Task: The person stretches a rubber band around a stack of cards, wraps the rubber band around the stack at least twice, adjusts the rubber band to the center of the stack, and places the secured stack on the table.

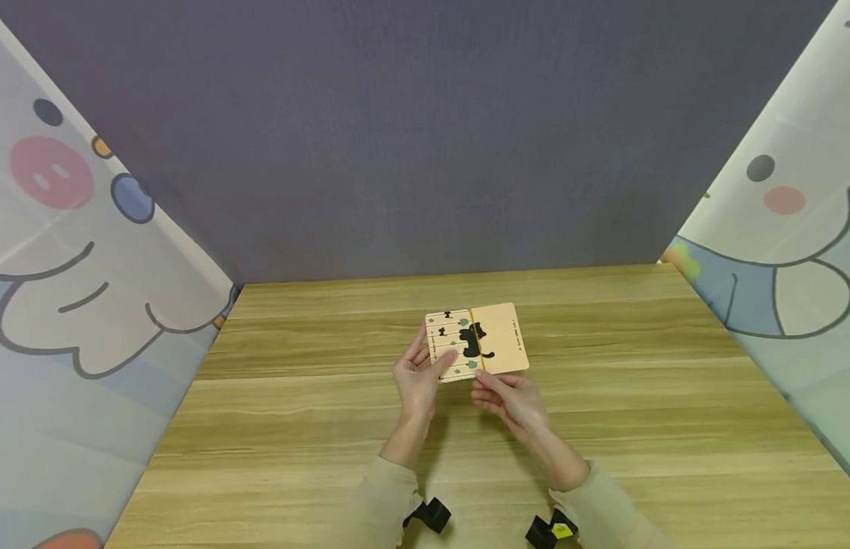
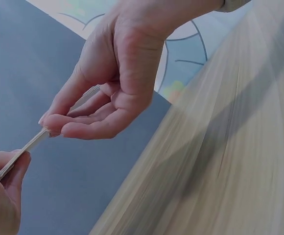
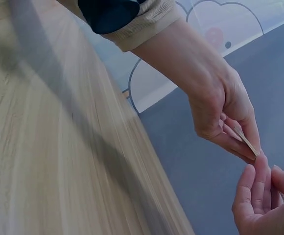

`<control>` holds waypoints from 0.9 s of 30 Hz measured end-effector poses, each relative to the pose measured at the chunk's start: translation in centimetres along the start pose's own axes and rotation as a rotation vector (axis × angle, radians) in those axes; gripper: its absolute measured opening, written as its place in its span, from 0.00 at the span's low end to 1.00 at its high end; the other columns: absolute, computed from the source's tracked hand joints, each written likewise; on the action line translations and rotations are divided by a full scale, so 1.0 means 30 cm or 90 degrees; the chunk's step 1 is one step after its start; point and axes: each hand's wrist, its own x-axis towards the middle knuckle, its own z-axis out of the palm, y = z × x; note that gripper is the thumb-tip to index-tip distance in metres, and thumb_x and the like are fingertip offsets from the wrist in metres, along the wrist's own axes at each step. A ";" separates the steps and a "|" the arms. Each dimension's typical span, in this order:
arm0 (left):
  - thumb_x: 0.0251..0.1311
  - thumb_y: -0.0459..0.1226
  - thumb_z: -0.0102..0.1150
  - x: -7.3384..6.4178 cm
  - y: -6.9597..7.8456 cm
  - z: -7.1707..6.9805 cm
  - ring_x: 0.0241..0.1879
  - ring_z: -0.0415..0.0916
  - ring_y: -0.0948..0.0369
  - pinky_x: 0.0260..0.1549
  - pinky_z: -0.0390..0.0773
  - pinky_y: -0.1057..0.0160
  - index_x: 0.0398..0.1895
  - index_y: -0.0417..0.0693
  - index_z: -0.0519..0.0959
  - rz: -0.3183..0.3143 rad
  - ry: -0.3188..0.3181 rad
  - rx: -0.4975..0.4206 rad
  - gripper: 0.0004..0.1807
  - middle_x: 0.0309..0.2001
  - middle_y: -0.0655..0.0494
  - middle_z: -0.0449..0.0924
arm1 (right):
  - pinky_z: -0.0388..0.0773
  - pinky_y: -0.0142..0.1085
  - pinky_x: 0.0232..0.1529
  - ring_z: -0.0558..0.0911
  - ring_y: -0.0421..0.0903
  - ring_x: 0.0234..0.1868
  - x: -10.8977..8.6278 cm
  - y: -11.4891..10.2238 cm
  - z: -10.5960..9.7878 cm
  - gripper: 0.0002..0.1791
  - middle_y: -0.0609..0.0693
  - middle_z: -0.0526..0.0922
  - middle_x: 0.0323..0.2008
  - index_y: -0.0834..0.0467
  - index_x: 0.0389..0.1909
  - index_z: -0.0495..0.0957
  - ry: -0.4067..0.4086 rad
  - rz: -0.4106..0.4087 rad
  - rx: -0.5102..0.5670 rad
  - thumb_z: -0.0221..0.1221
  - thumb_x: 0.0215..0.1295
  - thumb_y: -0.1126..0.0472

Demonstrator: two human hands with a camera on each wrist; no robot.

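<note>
A small beige notebook (image 1: 500,328) is held up above the table, with a black cat and a striped pattern on its cover. Across its middle runs a yellow elastic band (image 1: 476,335). My left hand (image 1: 418,385) grips the striped left part, thumb on top and fingers underneath. At the lower edge, close to the end of the band, my right hand (image 1: 514,400) pinches with thumb and index finger; whether it has the band too, I cannot tell. The left wrist view shows the notebook's thin layered edge (image 2: 24,151) between the right hand (image 2: 117,78) and the left hand (image 2: 2,196).
Beneath the hands is a wood-grain table (image 1: 294,427). A dark grey panel (image 1: 425,152) stands behind it, and cartoon-printed sheets (image 1: 88,267) hang on both sides. Each sleeve carries a black strap device (image 1: 434,516) near the wrist.
</note>
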 end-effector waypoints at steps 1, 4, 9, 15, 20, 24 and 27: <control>0.39 0.22 0.65 0.001 0.000 0.001 0.30 0.80 0.58 0.33 0.80 0.63 0.57 0.43 0.68 0.002 0.000 -0.001 0.36 0.35 0.39 0.79 | 0.81 0.37 0.36 0.81 0.44 0.25 0.000 0.000 0.000 0.04 0.53 0.82 0.24 0.64 0.26 0.77 -0.003 0.002 0.002 0.56 0.58 0.69; 0.39 0.21 0.65 0.003 0.002 0.000 0.27 0.79 0.60 0.32 0.81 0.65 0.57 0.43 0.68 0.002 0.004 -0.005 0.36 0.32 0.41 0.80 | 0.81 0.38 0.37 0.82 0.45 0.26 0.001 -0.003 -0.003 0.03 0.55 0.82 0.26 0.65 0.29 0.77 -0.005 0.007 -0.005 0.57 0.57 0.68; 0.39 0.21 0.64 0.006 0.008 -0.005 0.20 0.76 0.65 0.26 0.80 0.70 0.57 0.42 0.68 0.001 0.011 -0.005 0.36 0.26 0.46 0.80 | 0.81 0.39 0.37 0.81 0.45 0.24 -0.001 -0.009 -0.013 0.05 0.54 0.82 0.25 0.65 0.29 0.76 0.025 0.008 -0.014 0.57 0.57 0.66; 0.38 0.22 0.66 0.005 0.001 -0.006 0.22 0.77 0.65 0.26 0.81 0.69 0.56 0.42 0.69 0.023 0.018 0.000 0.35 0.28 0.45 0.80 | 0.81 0.38 0.37 0.81 0.44 0.24 0.001 -0.010 -0.010 0.05 0.55 0.81 0.25 0.68 0.31 0.76 0.042 -0.002 -0.018 0.58 0.57 0.68; 0.37 0.25 0.68 0.001 -0.025 -0.004 0.18 0.74 0.67 0.24 0.80 0.70 0.55 0.44 0.70 0.073 0.003 -0.005 0.35 0.27 0.46 0.81 | 0.81 0.39 0.37 0.81 0.45 0.23 0.002 -0.005 0.012 0.03 0.55 0.81 0.24 0.67 0.27 0.77 0.037 -0.005 -0.017 0.58 0.56 0.69; 0.38 0.25 0.67 0.001 -0.020 -0.002 0.19 0.75 0.66 0.25 0.81 0.68 0.56 0.44 0.70 0.067 0.007 -0.009 0.35 0.26 0.47 0.80 | 0.80 0.40 0.37 0.81 0.46 0.24 0.003 0.000 0.019 0.03 0.55 0.81 0.24 0.66 0.27 0.77 0.029 -0.008 -0.002 0.57 0.56 0.70; 0.39 0.23 0.66 0.004 -0.011 -0.003 0.24 0.79 0.62 0.28 0.81 0.66 0.57 0.43 0.69 0.035 0.010 -0.016 0.35 0.29 0.45 0.80 | 0.80 0.41 0.39 0.81 0.46 0.25 0.001 0.002 0.016 0.05 0.56 0.81 0.25 0.68 0.30 0.76 0.021 -0.004 -0.003 0.57 0.56 0.69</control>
